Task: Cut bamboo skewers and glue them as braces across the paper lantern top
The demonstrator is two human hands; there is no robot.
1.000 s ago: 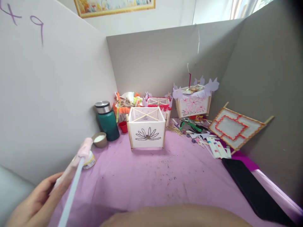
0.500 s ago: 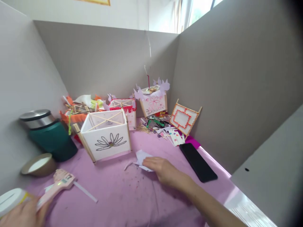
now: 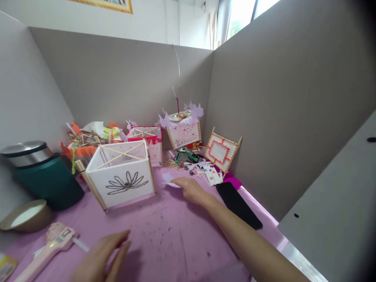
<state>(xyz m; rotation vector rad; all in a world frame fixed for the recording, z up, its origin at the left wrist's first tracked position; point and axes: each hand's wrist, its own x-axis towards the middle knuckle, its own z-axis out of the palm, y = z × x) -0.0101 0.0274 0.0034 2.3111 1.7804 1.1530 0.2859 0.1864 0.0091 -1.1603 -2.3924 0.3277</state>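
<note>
A piece of pale folded paper (image 3: 168, 178) lies low over the pink cloth, its near edge under the fingertips of my right hand (image 3: 192, 191), which pinches it. My left hand (image 3: 101, 256), a little blurred, is over the front of the cloth with thumb and fingers apart and nothing between them. To its left rests a pink glue gun (image 3: 53, 248) with a small lit spot and a white glue stick (image 3: 80, 244) at its back. Beyond both hands stands a white box lantern (image 3: 126, 186) with wooden sticks at its corners and a black flower drawn on its front.
A green tumbler (image 3: 48, 182) and a brown bowl (image 3: 11, 225) stand at left. Behind are a red-fringed lantern (image 3: 154, 150), a lantern with purple cutouts (image 3: 185, 133) and small craft bits. An orange-trimmed panel (image 3: 219, 150) leans at the right wall; a black phone (image 3: 239, 205) lies nearby.
My left hand has left the glue gun's handle and moved right over the cloth. My right hand has moved the paper slightly away from me. The camera view has shifted.
</note>
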